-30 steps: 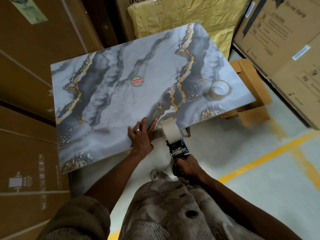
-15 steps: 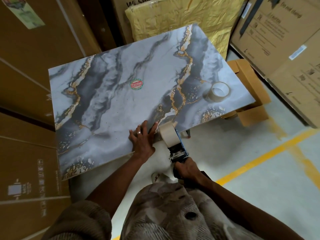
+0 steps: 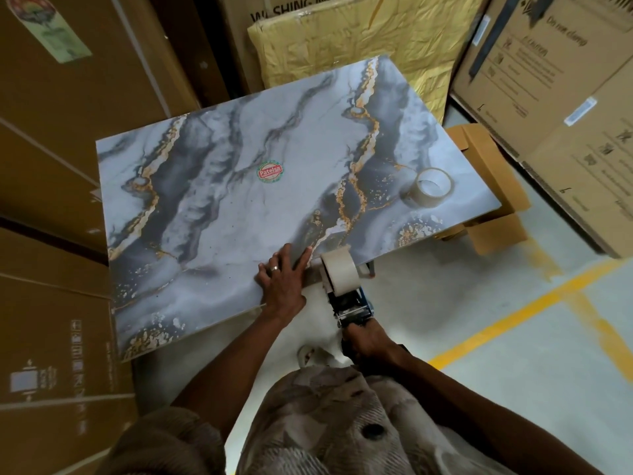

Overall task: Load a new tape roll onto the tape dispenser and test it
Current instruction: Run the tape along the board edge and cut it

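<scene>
A tape dispenser point(image 3: 351, 305) with a beige tape roll point(image 3: 339, 273) mounted on it sits at the near edge of the marble-patterned table top point(image 3: 222, 207). My right hand point(image 3: 364, 341) grips the dispenser's handle below the table edge. My left hand point(image 3: 282, 279) lies flat on the table just left of the roll, fingers spread, pressing a strip of tape point(image 3: 311, 274) that runs from the roll. A second, nearly used-up tape roll point(image 3: 432, 186) lies near the table's right edge.
Large cardboard boxes point(image 3: 51, 200) stand close on the left and at the right point(image 3: 565, 97). A yellow wrapped package point(image 3: 349, 39) leans behind the table. A small open carton point(image 3: 489, 186) sits under the table's right side. Yellow lines point(image 3: 513, 313) mark the floor.
The dispenser has tilted and shifted slightly left along the table edge, closer to my left hand. My left hand stays flat on the table.
</scene>
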Demonstrator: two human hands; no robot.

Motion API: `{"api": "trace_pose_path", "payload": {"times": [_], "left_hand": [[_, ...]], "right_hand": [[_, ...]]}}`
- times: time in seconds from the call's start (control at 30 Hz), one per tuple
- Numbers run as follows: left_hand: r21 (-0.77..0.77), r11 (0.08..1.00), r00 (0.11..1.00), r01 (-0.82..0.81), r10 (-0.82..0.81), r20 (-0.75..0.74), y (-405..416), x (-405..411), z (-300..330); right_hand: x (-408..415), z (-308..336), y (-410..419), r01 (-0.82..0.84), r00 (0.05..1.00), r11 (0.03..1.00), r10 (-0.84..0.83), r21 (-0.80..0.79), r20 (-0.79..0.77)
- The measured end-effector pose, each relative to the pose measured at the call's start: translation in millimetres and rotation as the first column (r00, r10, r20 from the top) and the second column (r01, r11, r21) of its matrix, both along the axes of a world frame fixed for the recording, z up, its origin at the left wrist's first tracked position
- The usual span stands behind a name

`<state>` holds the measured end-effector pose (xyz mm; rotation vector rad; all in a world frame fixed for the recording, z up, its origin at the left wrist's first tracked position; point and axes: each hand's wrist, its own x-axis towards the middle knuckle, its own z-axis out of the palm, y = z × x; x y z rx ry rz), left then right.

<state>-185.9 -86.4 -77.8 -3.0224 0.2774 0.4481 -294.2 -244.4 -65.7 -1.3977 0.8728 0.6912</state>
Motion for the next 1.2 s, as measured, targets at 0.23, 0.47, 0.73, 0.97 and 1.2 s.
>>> {"api": "trace_pose_path", "payload": {"times": [0.23,0.47,0.73,0.97,1.2], "left_hand": [[0.028,0.999,1.000,0.017,-0.016,-0.022,-0.6,1.7,2.9],[0.016,1.000,0.999,0.007,-0.006,-0.038,0.0,0.8,7.3],[-0.067,0.996,0.997,0.056,-0.060,-0.058,16.9,-6.4,12.1],[-0.159,0.987,0.999,0.039,-0.042,-0.012,18.5,-14.7,24.2],[-0.154,0.988,0.999,-0.019,0.011,-0.051,16.0,-7.7,9.3]], "right_hand": [[-0.8,10.2,-3.3,-0.055,0.998,0.998,0.054,-0.035,-0.019],[-3.3,38.9,-9.7,-0.166,0.985,0.986,0.166,-0.005,0.051],[-14.1,70.4,-19.5,-0.235,0.972,0.972,0.234,0.026,0.037],[-2.4,96.6,-17.3,-0.249,0.963,0.968,0.251,-0.025,0.094],[8.5,117.5,-20.2,-0.102,0.971,0.991,0.119,-0.090,0.209]]}}
